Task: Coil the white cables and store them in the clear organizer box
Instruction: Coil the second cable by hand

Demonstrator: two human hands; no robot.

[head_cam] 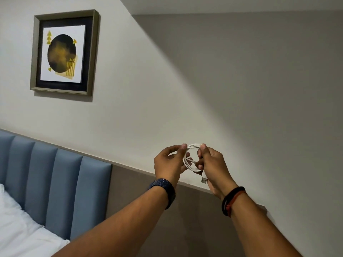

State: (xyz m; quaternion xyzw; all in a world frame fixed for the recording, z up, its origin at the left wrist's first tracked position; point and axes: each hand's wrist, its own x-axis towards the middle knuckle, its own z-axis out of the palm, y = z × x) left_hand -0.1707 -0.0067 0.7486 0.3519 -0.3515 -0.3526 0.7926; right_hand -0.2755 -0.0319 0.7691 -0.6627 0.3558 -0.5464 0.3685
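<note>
Both arms extend forward and upward in front of a plain wall. The white cable (pixel 192 158) is wound into a small coil of several loops and is held in the air between the 2 hands, well clear of the bed.

The left hand (pixel 169 164) grips the left side of the coil. Its thumb and fingers (pixel 184 147) are pinched narrow on the top of the loops. A dark blue watch (pixel 164 190) sits on the left wrist.

The right hand (pixel 213 165) grips the right side of the coil. Its fingers are curled tight around the loops, with the thumb pressed on the top of the coil just beside the left thumb. A USB plug (pixel 203 179) at 1 end of the cable hangs just below the coil, against the right palm. A black and red band (pixel 233 200) sits on the right wrist.

Relative to the coil, a blue padded headboard (pixel 55 186) lies to the lower left, with white bedding (pixel 20 230) below it. A framed picture (pixel 64 52) hangs on the wall to the upper left of the coil.
</note>
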